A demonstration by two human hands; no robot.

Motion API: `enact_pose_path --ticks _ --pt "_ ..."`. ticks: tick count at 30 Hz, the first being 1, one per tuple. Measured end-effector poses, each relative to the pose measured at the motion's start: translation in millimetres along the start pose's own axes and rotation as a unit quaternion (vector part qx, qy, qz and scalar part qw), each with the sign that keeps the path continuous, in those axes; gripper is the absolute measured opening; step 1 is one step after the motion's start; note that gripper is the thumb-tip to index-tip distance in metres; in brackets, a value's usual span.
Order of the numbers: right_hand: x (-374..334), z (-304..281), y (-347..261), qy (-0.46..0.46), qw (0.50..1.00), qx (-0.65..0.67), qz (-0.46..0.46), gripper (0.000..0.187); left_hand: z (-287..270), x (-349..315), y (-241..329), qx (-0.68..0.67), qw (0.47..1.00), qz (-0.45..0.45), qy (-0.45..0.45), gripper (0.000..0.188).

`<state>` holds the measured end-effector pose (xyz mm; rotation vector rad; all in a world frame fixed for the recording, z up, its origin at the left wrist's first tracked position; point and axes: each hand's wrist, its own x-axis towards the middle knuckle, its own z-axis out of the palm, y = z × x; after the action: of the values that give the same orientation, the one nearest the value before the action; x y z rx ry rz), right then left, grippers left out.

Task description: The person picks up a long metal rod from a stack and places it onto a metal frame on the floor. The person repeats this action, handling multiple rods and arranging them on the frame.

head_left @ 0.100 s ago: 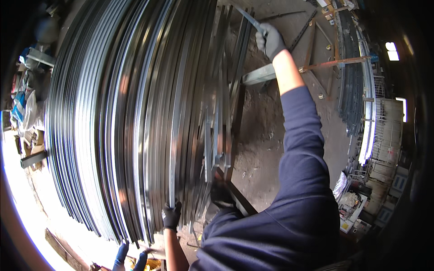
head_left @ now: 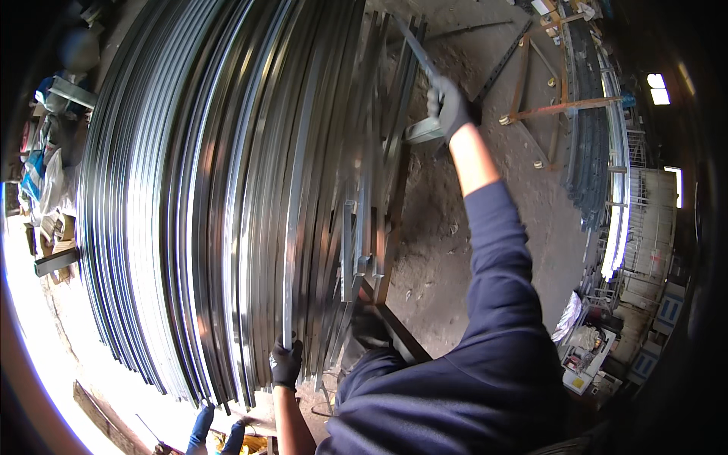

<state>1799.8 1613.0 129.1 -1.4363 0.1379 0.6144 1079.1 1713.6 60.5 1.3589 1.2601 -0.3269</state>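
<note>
My left hand (head_left: 286,365), in a black glove, is closed around the near end of a long grey metal profile (head_left: 292,250). That profile lies lengthwise on a wide stack of metal profiles (head_left: 220,174), some shiny, some dark. My right hand (head_left: 450,108), in a grey and dark glove, is stretched far forward, to the right of the stack. Its fingers are wrapped around a slim grey bar (head_left: 415,48), which slants up and left; its far end is blurred. Shorter metal pieces (head_left: 349,250) stick out unevenly along the stack's right side.
A metal support beam (head_left: 423,131) juts out beneath the stack. Rusty frame bars (head_left: 561,108) stand on the floor to the right, beside another pile of long profiles (head_left: 588,144). Two blue shapes (head_left: 202,426), perhaps someone's sleeves, show at the lower left. Bags (head_left: 51,182) lie at the far left.
My right hand has come down and slightly left with the slim grey bar in it. My left hand has barely moved, still holding the metal profile.
</note>
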Motion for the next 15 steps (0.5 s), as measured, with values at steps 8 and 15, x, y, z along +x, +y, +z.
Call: enact_pose_path --ticks 8,15 --pt "-127 12 163 -0.02 0.988 0.031 0.15 0.02 9 -14 25 0.001 0.999 0.036 0.018 0.021" --pt "-188 10 148 -0.096 0.973 -0.118 0.172 0.027 -20 -53 100 0.128 0.971 0.186 0.079 0.017"
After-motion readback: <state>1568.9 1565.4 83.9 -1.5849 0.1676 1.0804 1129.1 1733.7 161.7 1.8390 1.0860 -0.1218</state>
